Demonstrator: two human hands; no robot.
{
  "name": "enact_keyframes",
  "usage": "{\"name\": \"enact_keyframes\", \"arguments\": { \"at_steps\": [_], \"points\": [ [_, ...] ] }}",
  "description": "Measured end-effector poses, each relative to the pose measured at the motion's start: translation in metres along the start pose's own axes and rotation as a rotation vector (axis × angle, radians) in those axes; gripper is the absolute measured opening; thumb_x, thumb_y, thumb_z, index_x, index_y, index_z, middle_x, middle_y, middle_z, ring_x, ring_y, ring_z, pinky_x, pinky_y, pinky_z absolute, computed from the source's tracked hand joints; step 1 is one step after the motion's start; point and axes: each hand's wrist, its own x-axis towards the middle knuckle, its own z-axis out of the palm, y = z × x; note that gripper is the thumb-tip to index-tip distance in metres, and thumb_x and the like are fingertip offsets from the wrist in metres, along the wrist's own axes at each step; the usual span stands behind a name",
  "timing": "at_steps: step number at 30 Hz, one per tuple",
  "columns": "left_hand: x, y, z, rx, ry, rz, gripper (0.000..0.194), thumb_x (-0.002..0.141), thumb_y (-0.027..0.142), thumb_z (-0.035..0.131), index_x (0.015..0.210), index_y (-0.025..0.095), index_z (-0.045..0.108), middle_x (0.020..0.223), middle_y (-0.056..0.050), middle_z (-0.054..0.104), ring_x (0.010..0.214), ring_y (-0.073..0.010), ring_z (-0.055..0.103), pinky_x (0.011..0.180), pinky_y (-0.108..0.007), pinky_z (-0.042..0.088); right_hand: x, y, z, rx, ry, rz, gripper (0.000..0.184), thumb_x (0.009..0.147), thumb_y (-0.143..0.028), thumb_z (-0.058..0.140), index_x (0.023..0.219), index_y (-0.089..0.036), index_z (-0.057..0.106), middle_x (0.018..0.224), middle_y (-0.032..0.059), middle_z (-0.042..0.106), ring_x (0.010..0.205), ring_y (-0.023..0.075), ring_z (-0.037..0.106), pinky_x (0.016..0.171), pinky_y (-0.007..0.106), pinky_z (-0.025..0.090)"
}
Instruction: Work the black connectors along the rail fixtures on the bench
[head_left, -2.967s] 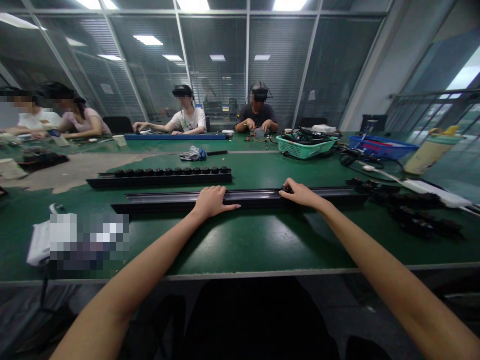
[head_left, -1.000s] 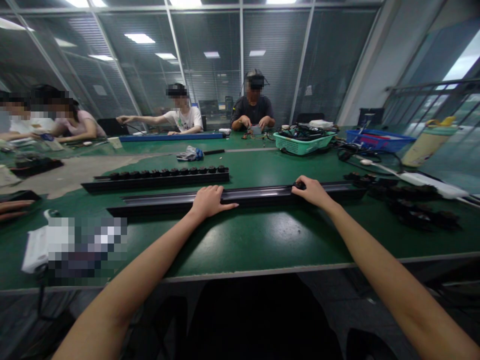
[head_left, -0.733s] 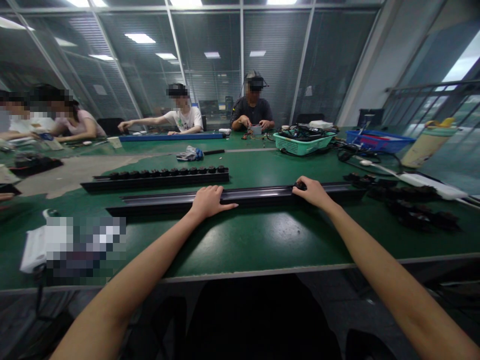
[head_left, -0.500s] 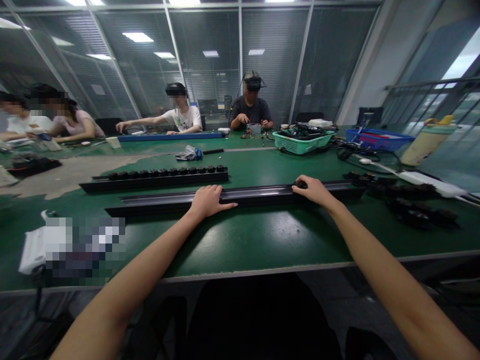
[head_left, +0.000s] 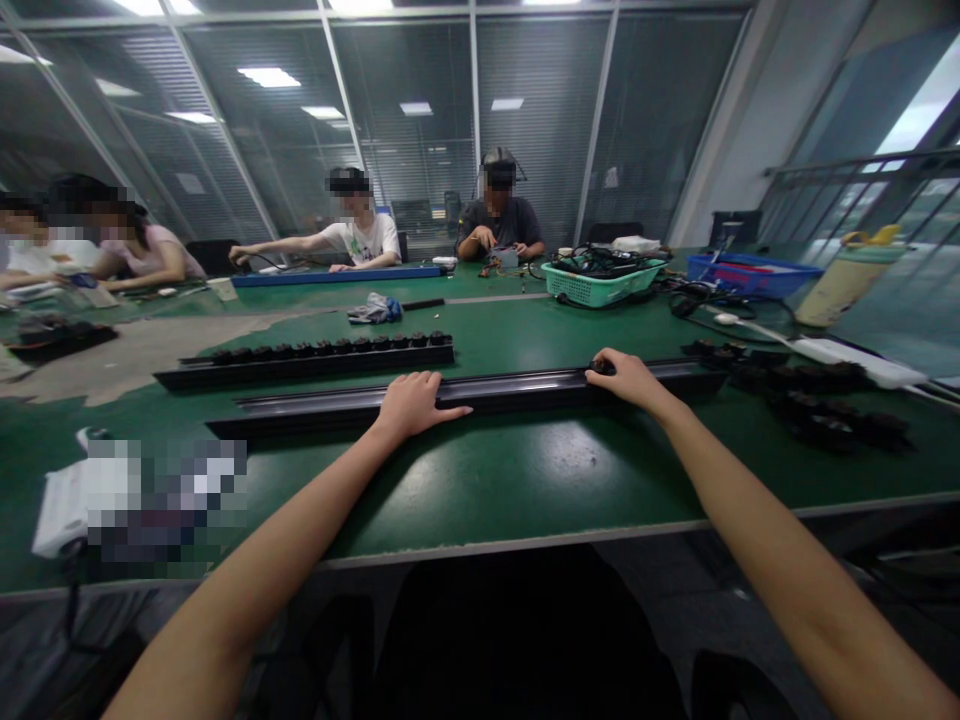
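Observation:
A long black rail (head_left: 517,392) lies crosswise in front of me, with a shiny strip along its top. My left hand (head_left: 411,404) grips it left of the middle, fingers over the far side and thumb stretched along the near side. Toward the rail's right part, my right hand (head_left: 624,378) is closed on a small black part (head_left: 598,367) at the rail's top. The fingers partly hide that part, and I cannot tell whether it is seated. Behind lies a second black rail (head_left: 300,372), carrying a row of several small black parts (head_left: 322,348).
Loose black parts (head_left: 810,400) lie in piles at the right. Farther back stand a green basket (head_left: 600,288) with cables, a blue basket (head_left: 757,278) and a bottle (head_left: 847,285). A white device (head_left: 64,510) sits front left. Several people work across the table (head_left: 510,500).
The view has shifted slightly. Both hands keep their places on the rail, and the small black part shows no clear movement along it.

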Motion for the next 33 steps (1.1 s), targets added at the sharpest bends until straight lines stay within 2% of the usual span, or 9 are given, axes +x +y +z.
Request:
{"name": "enact_keyframes", "arguments": {
  "at_steps": [10,33],
  "points": [
    [0.000,0.000,-0.001,-0.007,-0.004,-0.005,0.094,0.083,0.097,0.034,0.115,0.015,0.068,0.114,-0.017,0.075,0.106,-0.0350,0.069,0.089,-0.041,0.047,0.002,0.008,0.003,-0.093,0.021,-0.018,0.023,0.085,-0.045,0.059,0.091,-0.022,0.059,0.097,0.0101,0.070,0.091,0.0265,0.063,0.083,0.038,0.047],
    [0.000,0.000,0.000,-0.019,0.001,-0.005,0.093,0.083,0.096,0.035,0.114,0.015,0.068,0.113,-0.017,0.075,0.106,-0.0343,0.069,0.089,-0.041,0.047,0.005,0.030,-0.002,-0.207,0.073,0.131,0.024,0.082,-0.046,0.062,0.085,-0.025,0.051,0.096,0.0117,0.066,0.092,0.0284,0.061,0.082,0.039,0.048]
  ]
}}
